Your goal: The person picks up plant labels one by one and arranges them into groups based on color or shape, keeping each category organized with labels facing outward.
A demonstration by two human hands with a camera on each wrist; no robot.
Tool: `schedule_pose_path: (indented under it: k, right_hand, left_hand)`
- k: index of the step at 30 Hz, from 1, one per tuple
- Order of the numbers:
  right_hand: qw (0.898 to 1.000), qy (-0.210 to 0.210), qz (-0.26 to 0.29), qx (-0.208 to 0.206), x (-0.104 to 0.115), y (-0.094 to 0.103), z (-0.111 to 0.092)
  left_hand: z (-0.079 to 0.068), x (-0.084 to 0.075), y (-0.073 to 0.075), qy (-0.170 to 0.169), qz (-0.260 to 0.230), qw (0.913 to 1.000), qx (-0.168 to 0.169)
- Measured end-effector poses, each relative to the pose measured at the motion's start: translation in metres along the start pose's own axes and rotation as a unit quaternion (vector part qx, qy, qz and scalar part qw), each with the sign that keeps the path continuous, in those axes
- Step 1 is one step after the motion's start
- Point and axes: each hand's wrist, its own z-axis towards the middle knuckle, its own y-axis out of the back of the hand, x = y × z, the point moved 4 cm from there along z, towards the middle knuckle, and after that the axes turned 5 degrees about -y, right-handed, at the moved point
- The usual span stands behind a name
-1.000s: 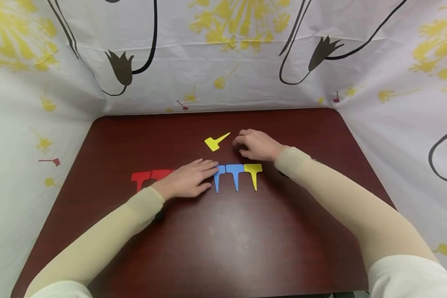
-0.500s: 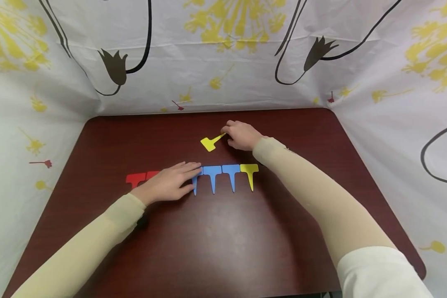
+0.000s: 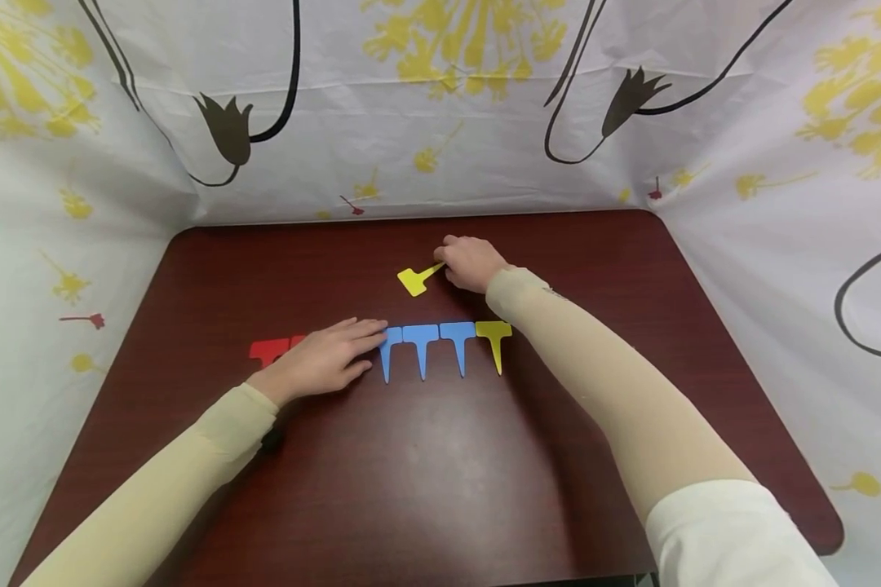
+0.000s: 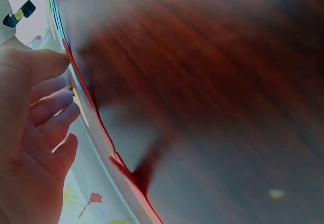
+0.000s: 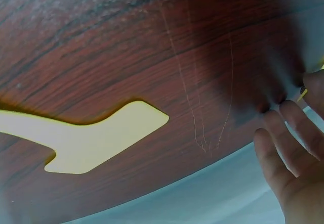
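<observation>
In the head view, a loose yellow T-shaped plant label [image 3: 413, 282] lies behind a row of similar labels. My right hand [image 3: 471, 262] pinches the tip of its pointed stem; in the right wrist view a thin yellow sliver [image 5: 302, 94] shows beside the thumb. My left hand [image 3: 323, 359] rests with extended fingers over the left half of the row, hiding part of it. Red labels [image 3: 267, 350] emerge at its left, blue labels [image 3: 421, 334] at its right. One yellow label [image 3: 493, 330] ends the row, stem pointing toward me.
The labels lie on a dark reddish-brown table [image 3: 426, 489] with rounded corners. A white patterned curtain [image 3: 484, 139] surrounds its back and sides. The right forearm passes just right of the row's yellow end.
My right hand has moved left onto the loose yellow label's stem tip and taken hold of it. My left hand has slid left along the row, uncovering another blue label.
</observation>
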Motion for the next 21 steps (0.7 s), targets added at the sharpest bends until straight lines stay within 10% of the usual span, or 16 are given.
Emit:
schedule_pose_path:
  k: [21]
  right_hand:
    - [0.998, 0.042, -0.004, -0.041, -0.002, 0.008, -0.017]
  left_hand:
    - [-0.001, 0.002, 0.000, -0.019, 0.004, 0.9997, 0.017]
